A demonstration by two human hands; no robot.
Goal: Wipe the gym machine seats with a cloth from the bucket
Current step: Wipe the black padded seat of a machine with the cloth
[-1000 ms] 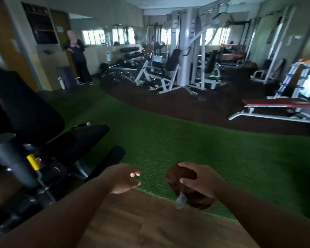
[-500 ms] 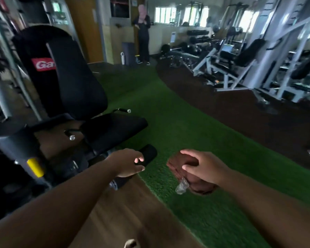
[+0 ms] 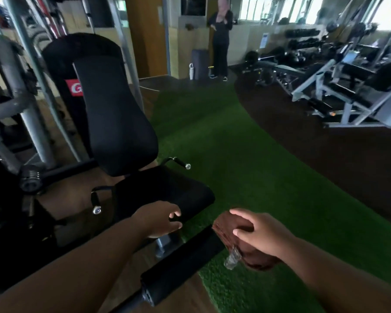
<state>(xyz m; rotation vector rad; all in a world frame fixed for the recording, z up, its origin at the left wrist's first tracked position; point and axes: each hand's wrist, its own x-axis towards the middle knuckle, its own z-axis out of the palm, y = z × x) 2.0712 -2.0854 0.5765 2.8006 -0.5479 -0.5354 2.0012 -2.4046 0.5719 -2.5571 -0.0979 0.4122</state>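
Note:
A black padded machine seat [image 3: 165, 190] with a tall black backrest [image 3: 115, 118] stands at centre left. My left hand [image 3: 160, 219] hovers at the seat's front edge, fingers loosely curled with nothing in them. My right hand [image 3: 260, 233] is closed around a bunched brown cloth [image 3: 229, 227], just right of the seat over the green turf; something small and clear [image 3: 231, 259] hangs under the cloth. No bucket is in view.
A black foam roller pad [image 3: 181, 265] juts out below the seat, near my hands. Grey machine posts [image 3: 29, 118] stand at left. Green turf [image 3: 246, 159] runs ahead; white machines [image 3: 348, 93] line the right. A person [image 3: 220, 41] stands at the back.
The view has swung left and closer to the black seat. My left hand now reaches the seat's front edge, and my right hand has kept its hold on the cloth.

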